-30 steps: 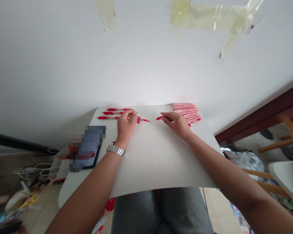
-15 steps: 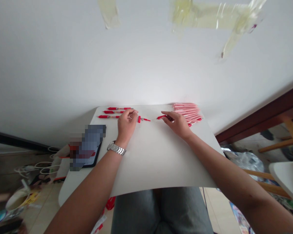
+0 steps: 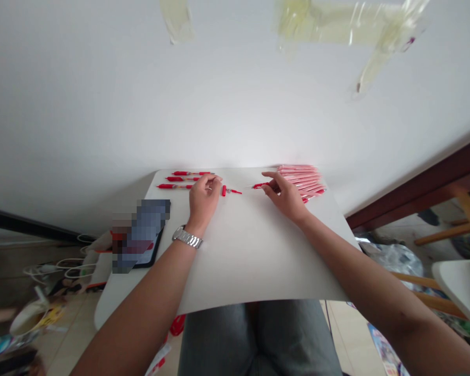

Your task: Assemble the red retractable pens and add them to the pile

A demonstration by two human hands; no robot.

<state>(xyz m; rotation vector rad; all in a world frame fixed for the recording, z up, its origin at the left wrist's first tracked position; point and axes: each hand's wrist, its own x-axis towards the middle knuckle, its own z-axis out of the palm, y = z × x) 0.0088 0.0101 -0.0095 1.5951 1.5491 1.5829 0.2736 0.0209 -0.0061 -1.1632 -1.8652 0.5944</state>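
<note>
A red barrel [image 3: 260, 186], held nearly level, points its slim, pale end left. Left of the barrel lie a short red block [image 3: 223, 191], set crosswise, and a thin red rod [image 3: 237, 191] aimed rightward, a small metallic bit [image 3: 229, 191] between them. Farther left of the barrel, three red pens [image 3: 179, 173] rest in rows, the nearer two partly hidden. Right of the barrel, pink sticks [image 3: 301, 176] lie bunched.
</note>
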